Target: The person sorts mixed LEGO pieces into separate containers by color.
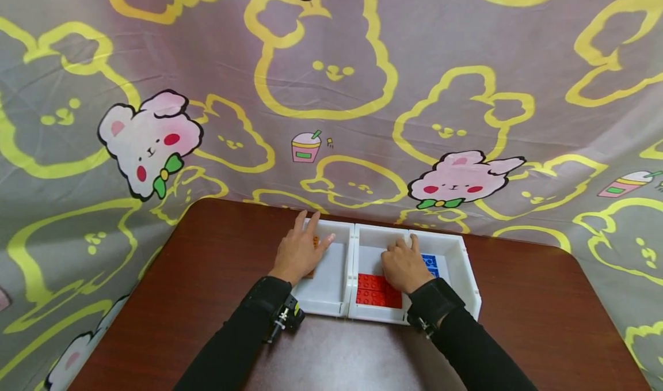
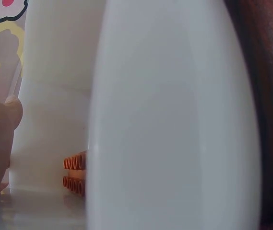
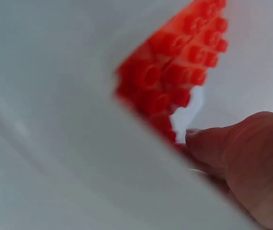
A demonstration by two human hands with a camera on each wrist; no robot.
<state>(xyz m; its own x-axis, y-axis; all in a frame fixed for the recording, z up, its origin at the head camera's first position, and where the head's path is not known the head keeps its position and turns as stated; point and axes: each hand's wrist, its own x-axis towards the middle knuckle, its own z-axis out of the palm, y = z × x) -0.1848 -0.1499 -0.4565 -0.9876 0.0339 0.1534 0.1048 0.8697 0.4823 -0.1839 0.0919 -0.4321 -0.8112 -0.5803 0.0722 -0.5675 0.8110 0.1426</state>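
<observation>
White plastic bins (image 1: 351, 264) joined in a row form three compartments. My left hand (image 1: 297, 254) lies over the left compartment's outer wall with its fingers spread. Beside and partly under it are orange toy building bricks (image 2: 75, 161), mostly hidden. My right hand (image 1: 406, 266) reaches in around the divider between the middle and right compartments, its fingers bent. Red toy building bricks (image 1: 377, 290) lie in the middle compartment beside that hand. The thumb (image 3: 213, 143) is close to them in the right wrist view; whether anything is pinched is hidden. Blue toy building bricks (image 1: 430, 262) lie in the right compartment.
The bins stand on a brown wooden table (image 1: 217, 276), near its back edge. A patterned cloth (image 1: 331, 91) hangs directly behind. The bins' raised white walls (image 2: 174, 120) block much of both wrist views.
</observation>
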